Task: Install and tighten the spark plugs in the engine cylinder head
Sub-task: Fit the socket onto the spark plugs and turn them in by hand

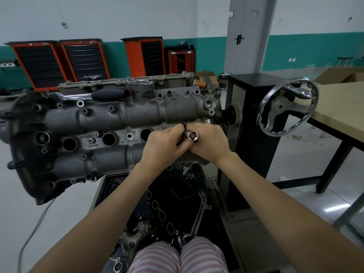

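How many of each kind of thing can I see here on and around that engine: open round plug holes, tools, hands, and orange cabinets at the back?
Open plug holes: 3, at and
Ratchet wrench on the cylinder head: 1
Socket held in the hands: 1
Hands: 2, left hand, right hand
Orange tool cabinets: 3, at
Total: 10

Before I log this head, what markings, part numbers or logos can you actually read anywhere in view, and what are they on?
Nothing reads cleanly.
Cylinder head cover: a round cast emblem and cast characters between the plug holes, too blurred to quote.
Socket held in both hands: no marking visible.
Tool cabinets: no legible labels.
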A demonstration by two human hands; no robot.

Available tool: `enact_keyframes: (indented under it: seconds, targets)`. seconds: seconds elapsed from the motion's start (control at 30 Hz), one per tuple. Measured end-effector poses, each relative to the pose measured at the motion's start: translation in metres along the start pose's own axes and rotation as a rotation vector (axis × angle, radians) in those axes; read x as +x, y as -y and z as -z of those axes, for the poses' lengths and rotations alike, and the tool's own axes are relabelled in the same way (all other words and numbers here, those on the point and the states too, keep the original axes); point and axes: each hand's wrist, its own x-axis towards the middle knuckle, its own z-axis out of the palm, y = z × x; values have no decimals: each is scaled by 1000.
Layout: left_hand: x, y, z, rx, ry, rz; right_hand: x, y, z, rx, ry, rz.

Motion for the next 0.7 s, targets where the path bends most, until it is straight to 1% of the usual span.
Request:
enact_keyframes:
  seconds: [0.07,0.17,0.3,0.37,0.47,0.53,0.67,0.7]
  targets:
    - [-1,-1,2,-60,-9,-4,1,0,0,-8,-11,-15]
    - [0,-4,5,-165,18,27,2,1,0,-13,32,-32]
    - [0,-4,3,-88,45,51,1,0,1,-21,22,24]
    - [1,-2,2,-43,25,52,0,-1,0,11,6,41]
    - [0,1,-1,9,-12,-1,0,-1,0,38,-41,44]
    - [-1,1,0,-8,-10,-9,0,0,0,-3,-63,39]
    - [-1,-2,3,-127,19,28,1,0,-3,-45,-16,3]
    - [-1,-2,3,-123,28,31,2,-1,-3,-55,-7,4]
